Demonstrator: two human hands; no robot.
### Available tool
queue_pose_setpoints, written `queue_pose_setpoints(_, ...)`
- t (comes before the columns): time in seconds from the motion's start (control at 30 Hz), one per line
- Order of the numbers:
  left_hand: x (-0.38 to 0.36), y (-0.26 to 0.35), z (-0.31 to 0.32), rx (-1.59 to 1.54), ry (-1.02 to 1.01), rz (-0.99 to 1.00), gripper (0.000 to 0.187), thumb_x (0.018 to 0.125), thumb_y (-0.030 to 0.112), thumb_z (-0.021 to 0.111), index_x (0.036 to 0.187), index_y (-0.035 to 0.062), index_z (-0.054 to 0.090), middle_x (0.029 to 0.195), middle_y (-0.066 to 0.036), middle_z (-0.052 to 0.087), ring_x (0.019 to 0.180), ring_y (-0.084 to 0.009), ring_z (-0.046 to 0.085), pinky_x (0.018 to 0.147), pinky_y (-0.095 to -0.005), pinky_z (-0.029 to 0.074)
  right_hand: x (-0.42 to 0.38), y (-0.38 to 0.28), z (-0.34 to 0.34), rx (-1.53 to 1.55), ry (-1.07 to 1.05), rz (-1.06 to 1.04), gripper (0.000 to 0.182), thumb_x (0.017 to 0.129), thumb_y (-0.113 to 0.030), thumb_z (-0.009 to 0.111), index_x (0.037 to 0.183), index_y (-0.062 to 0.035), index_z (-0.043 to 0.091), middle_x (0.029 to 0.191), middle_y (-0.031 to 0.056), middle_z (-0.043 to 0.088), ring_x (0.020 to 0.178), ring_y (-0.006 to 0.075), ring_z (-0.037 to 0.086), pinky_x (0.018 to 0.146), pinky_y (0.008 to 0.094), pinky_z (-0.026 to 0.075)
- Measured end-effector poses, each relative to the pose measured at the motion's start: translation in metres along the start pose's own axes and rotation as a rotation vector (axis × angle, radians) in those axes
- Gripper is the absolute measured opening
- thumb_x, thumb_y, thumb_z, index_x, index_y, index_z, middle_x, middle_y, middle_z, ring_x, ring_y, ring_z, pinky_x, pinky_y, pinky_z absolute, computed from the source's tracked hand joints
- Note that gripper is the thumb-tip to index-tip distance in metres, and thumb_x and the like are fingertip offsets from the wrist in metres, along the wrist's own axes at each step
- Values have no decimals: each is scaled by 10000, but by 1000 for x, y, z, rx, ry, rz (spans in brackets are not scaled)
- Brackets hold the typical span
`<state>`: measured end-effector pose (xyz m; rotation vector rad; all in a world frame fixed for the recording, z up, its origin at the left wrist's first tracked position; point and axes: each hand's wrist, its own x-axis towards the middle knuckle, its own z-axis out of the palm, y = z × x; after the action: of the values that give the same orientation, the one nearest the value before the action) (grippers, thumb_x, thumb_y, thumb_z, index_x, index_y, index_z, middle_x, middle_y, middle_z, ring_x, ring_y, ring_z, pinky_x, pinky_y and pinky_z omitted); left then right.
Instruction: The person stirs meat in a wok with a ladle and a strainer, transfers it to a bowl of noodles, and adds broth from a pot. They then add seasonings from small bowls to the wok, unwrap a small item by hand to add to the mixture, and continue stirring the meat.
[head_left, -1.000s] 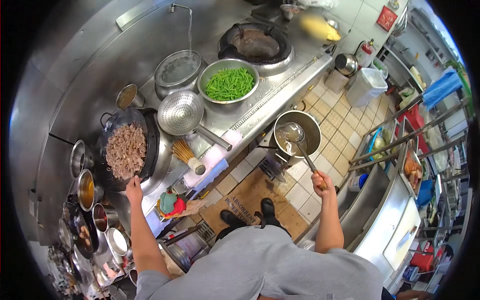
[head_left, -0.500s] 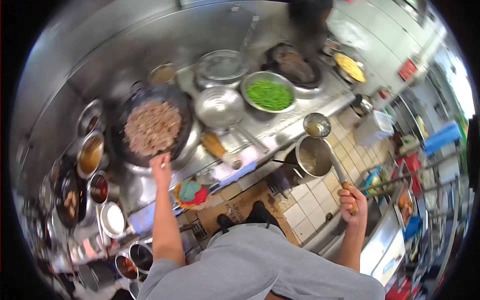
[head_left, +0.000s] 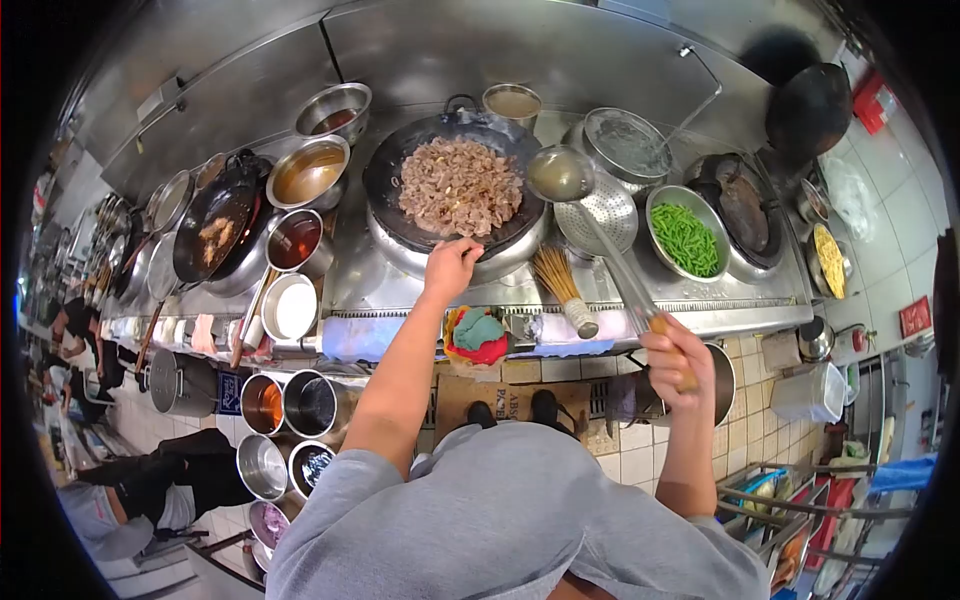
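Observation:
A large black wok full of browned sliced meat sits on the steel range. At its near rim my left hand is closed, fingers pinched on the edge. My right hand is wrapped round the wooden handle of a long ladle. Pale yellowish liquid lies in the ladle's bowl, which hangs beside the wok's right rim and partly over a perforated strainer. A bamboo brush lies below the strainer. Behind my right hand stands a deep pot.
Green beans fill a bowl to the right. Sauce bowls and a smaller wok stand left. Folded cloths lie on the front edge. Several pots stand lower left, near another person.
The view has turned left toward the range. The ladle, with liquid in it, has moved from above the deep pot to beside the meat wok. My left hand stays at the wok's rim.

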<state>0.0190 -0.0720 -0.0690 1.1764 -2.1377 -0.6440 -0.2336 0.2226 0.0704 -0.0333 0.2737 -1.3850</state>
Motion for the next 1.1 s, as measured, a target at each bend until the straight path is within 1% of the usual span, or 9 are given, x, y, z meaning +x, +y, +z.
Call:
queue_pose_setpoints(0.07, -1, -1, 2, -12, 5, 4, 162, 852, 255, 636, 921, 118, 686, 845, -118, 668, 826, -338, 586, 774, -410, 465, 44, -6, 5, -478, 151, -3, 263, 940, -103, 491, 1194, -63, 437, 793, 59, 487, 561, 84, 468, 441, 235, 407)
queue_pose_setpoints(0.23, -3, -6, 10, -21, 55, 47, 142, 854, 229, 632, 873, 94, 670, 821, -110, 666, 813, -335, 584, 835, -420, 437, 169, 11, -18, -847, 391, -43, 425, 905, -73, 533, 1296, -49, 371, 751, 57, 495, 514, 105, 460, 409, 270, 400)
queue_pose_setpoints(0.33, 2, -18, 14, -46, 77, 107, 141, 861, 226, 623, 856, 90, 662, 831, -108, 669, 820, -325, 592, 878, -426, 422, 192, 16, -36, -1690, 523, -225, 548, 890, -99, 518, 1389, -47, 299, 756, 134, 594, 491, 176, 565, 434, 330, 461)
queue_pose_setpoints(0.43, 2, -21, 14, -30, 10, 57, 116, 855, 202, 626, 849, 91, 659, 841, -101, 671, 819, -311, 585, 855, -415, 430, 231, 11, -40, -1787, 563, -264, 534, 876, -109, 542, 1371, -64, 347, 759, 150, 618, 496, 195, 590, 445, 348, 470)
queue_pose_setpoints(0.6, 1, -13, 6, -51, -3, 11, 118, 844, 200, 642, 880, 92, 673, 834, -97, 670, 834, -307, 554, 783, -387, 453, 300, 47, -39, -1728, 431, -64, 514, 865, -120, 553, 1352, -67, 396, 767, 147, 646, 551, 271, 637, 502, 379, 510)
queue_pose_setpoints(0.67, 2, -21, 11, -86, 27, 69, 125, 847, 213, 649, 894, 102, 684, 812, -102, 657, 834, -297, 553, 761, -386, 457, 301, 63, -53, -2221, 302, -377, 562, 855, -76, 519, 1394, -113, 364, 860, 210, 648, 697, 345, 660, 614, 426, 533)
queue_pose_setpoints(0.77, -1, -16, 6, -31, 38, 39, 139, 848, 228, 650, 904, 109, 697, 815, -104, 652, 837, -295, 557, 760, -383, 460, 261, 63, -69, -2633, 221, -176, 656, 826, -16, 480, 1437, -185, 311, 1011, 228, 616, 845, 387, 640, 726, 463, 520)
queue_pose_setpoints(0.9, -1, -10, 9, 38, 42, -15, 153, 849, 242, 651, 918, 118, 708, 823, -106, 650, 849, -297, 565, 767, -385, 462, 190, 20, -59, -2827, 319, 4, 748, 797, 3, 479, 1453, -286, 269, 1136, 146, 567, 858, 365, 636, 743, 445, 520)
queue_pose_setpoints(1.1, 3, -18, 6, 17, 0, -24, 167, 850, 242, 650, 935, 111, 710, 818, -113, 649, 870, -303, 569, 789, -392, 461, 102, -35, -26, -2701, 262, -391, 629, 815, -32, 530, 1391, -261, 419, 939, 150, 620, 797, 343, 625, 705, 422, 504)
